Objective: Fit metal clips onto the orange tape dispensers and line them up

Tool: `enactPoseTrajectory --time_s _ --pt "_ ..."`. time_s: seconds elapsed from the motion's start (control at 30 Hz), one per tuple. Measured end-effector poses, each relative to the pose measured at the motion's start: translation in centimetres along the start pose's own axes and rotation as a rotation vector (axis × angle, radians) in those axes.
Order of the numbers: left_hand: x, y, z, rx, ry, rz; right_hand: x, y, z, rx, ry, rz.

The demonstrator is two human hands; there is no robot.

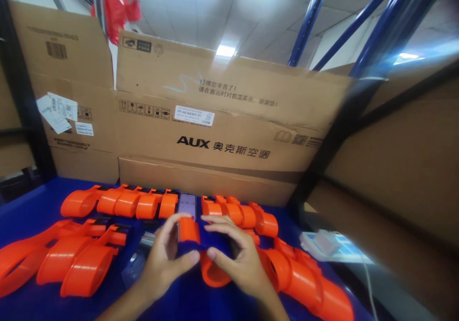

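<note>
My left hand (163,251) is closed on an orange plastic tape dispenser, its thumb and fingers pinching an orange block-like end (189,230). A dark blue part lies beside that end, between my hands. On the other side, my right hand (238,249) curves around the same piece, with thumb and fingers bent towards it. Under the right thumb shows an orange ring (215,271); whether it joins the held piece is hidden. A clear plastic packet (138,261) lies beside my left wrist.
Orange dispensers stand in rows at back left (127,202), front left (88,268), back right (247,216) and front right (304,283). A phone (187,205) stands at the back, before a cardboard wall (229,168). Papers and a cable (333,244) lie on the right.
</note>
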State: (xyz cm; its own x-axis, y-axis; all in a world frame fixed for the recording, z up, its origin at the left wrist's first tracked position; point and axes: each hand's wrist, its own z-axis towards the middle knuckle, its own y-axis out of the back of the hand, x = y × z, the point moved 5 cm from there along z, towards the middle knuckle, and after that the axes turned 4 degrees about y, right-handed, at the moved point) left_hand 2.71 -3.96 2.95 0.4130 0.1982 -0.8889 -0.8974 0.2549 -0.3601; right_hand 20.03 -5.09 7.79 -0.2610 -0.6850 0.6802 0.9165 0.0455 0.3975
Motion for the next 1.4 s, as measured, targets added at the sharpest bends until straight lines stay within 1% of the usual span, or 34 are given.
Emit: enactPoseTrajectory --time_s 0.07,0.17,0.27,0.37,0.43,0.57,0.67,0.73,0.8,0.93,1.07,1.23,1.33,1.4 --pt "0.0 0.1 -0.1 0.012 -0.008 0.002 -0.1 -0.2 -0.1 0.016 -0.011 0.007" --pt "-0.1 0.2 -0.2 0.071 -0.038 0.018 -0.6 -0.4 -0.5 0.025 -0.035 -0.009" --pt "-0.1 0.5 -0.3 0.124 -0.072 0.032 -1.1 -0.4 -0.9 0.027 -0.043 -0.126" --pt "-0.1 0.8 -0.2 0.148 -0.08 0.031 -1.3 -0.5 -1.1 0.047 0.007 -0.284" --pt "-0.2 1.0 0.0 0.121 -0.094 0.036 -1.2 -0.5 -1.1 0.036 0.085 -0.391" --pt "-0.3 1.1 0.5 0.017 -0.091 0.114 -0.8 -0.5 -1.2 -0.014 0.249 -0.607" --pt "0.0 1.3 0.5 -0.067 -0.074 0.207 -0.6 -0.7 -1.2 -0.033 0.321 -0.685" --pt "0.3 1.8 0.5 -0.109 -0.079 0.281 -0.5 -0.9 -1.2 -0.04 0.352 -0.706" --pt "0.5 2.2 0.6 -0.125 -0.091 0.339 -0.4 -1.0 -1.2 -0.046 0.386 -0.714" --pt "0.5 2.4 0.7 -0.107 -0.12 0.385 -0.2 -1.1 -1.2 -0.052 0.448 -0.723" --pt "0.2 2.2 0.7 -0.093 -0.142 0.407 0.0 -1.2 -1.2 -0.062 0.459 -0.724" --pt "0.1 2.4 0.9 -0.079 -0.176 0.419 0.0 -1.4 -1.1 -0.056 0.465 -0.723" --pt "0.3 2.2 1.0 -0.04 -0.168 0.383 0.1 -1.3 -1.2 -0.067 0.44 -0.696" --pt "0.5 1.7 0.9 0.033 -0.167 0.306 0.1 -0.8 -1.3 -0.118 0.395 -0.632"
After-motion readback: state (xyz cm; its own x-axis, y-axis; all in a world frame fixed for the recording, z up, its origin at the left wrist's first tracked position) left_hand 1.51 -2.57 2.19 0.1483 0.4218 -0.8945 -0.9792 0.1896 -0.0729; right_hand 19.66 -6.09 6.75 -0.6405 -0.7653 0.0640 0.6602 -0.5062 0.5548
